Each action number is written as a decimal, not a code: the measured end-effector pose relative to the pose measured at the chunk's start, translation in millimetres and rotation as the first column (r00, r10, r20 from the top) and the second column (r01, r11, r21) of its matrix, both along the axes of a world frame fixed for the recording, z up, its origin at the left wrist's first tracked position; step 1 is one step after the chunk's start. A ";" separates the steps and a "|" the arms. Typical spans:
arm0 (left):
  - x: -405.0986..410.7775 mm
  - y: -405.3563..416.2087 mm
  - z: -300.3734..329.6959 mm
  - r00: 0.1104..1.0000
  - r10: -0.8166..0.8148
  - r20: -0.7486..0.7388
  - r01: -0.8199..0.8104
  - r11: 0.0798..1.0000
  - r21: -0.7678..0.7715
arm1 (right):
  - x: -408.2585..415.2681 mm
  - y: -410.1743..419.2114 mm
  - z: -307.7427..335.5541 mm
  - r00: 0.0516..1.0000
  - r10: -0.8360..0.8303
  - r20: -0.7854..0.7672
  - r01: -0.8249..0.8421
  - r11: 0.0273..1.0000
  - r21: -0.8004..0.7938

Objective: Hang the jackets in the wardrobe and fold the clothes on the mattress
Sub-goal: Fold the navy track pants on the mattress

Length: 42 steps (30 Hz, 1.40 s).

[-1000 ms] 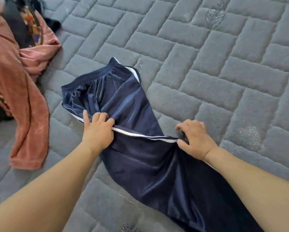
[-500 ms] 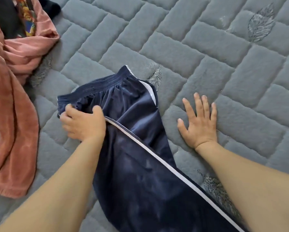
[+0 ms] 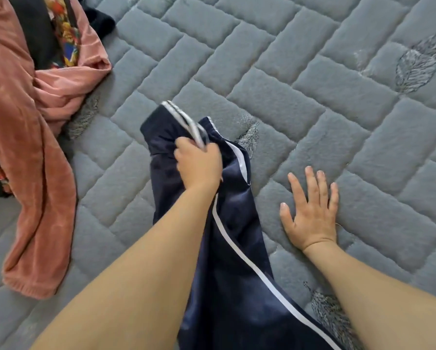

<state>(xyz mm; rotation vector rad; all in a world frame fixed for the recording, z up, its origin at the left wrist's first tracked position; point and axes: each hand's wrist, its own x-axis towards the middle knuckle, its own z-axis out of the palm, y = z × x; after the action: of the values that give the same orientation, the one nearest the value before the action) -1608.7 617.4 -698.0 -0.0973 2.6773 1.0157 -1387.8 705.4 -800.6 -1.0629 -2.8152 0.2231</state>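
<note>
Here, left hand grip clenched on satiny navy trousers, right hand released, flat on quilted grey mattress

Navy trousers run offscreen; waistband perhaps motion-blurred.

left hand grips navy trousers; right hand flat on mattress
</note>
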 end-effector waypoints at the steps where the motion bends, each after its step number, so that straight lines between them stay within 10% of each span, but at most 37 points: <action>1: -0.8 7.4 -2.4 0.990 -0.133 0.050 0.137 0.985 -0.108 | -0.1 0.2 -0.6 1.000 0.000 -0.006 0.000 1.000 0.002; 6: -37.5 11.7 -2.5 0.903 -0.428 0.028 0.398 0.813 -0.424 | 0.4 0.8 -4.6 0.999 -0.004 -0.040 0.005 1.000 0.027; 10: -48.4 26.2 14.5 0.903 -0.402 0.154 0.397 0.916 0.060 | -0.1 1.0 -5.7 0.999 -0.002 -0.032 0.003 1.000 0.031; 13: -32.5 23.0 14.9 0.652 -0.635 0.413 0.730 0.674 -0.116 | 0.3 0.9 -6.6 1.000 -0.006 -0.026 0.007 0.999 0.033; 18: -62.8 6.7 6.6 0.818 -0.497 -0.289 0.383 0.846 -0.371 | -1.0 1.0 -7.3 1.000 -0.005 -0.030 0.006 0.999 0.044; 22: -81.6 -8.9 -6.4 0.824 -0.468 0.320 0.565 0.726 -0.393 | -0.5 0.2 -6.4 1.000 -0.003 -0.026 0.004 0.999 0.038; 25: -79.8 6.4 1.8 0.706 -0.708 0.007 0.691 0.686 -0.225 | -0.5 0.1 -6.1 1.000 -0.002 -0.021 0.003 0.999 0.039; 28: -114.6 20.4 16.9 0.623 -0.735 -0.268 0.575 0.662 -0.481 | -0.8 1.7 -7.7 1.000 0.000 -0.029 0.001 0.999 0.046; 32: -115.4 12.0 24.2 0.648 -0.755 -0.101 0.445 0.482 -0.755 | -0.3 0.7 -9.1 0.999 0.006 -0.041 -0.005 0.999 0.042; 36: -23.4 -2.9 9.6 0.515 -0.855 -0.056 0.737 0.475 -0.481 | -0.8 1.1 -6.9 1.000 0.009 -0.023 -0.008 1.000 0.025; 40: 35.7 -13.0 -12.1 0.535 -0.817 0.216 0.765 0.361 -0.533 | 0.1 1.5 -5.8 1.000 0.017 -0.011 -0.017 1.000 0.008; 42: 35.1 -0.3 -18.1 0.620 -0.758 0.201 0.727 0.459 -0.511 | -0.2 1.8 -5.4 0.999 0.019 -0.027 -0.019 1.000 0.006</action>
<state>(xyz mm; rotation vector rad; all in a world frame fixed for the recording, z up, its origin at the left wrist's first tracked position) -1573.6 617.1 -716.1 0.9438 2.4931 -0.0634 -1388.0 707.2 -806.0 -1.0246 -2.8013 0.2294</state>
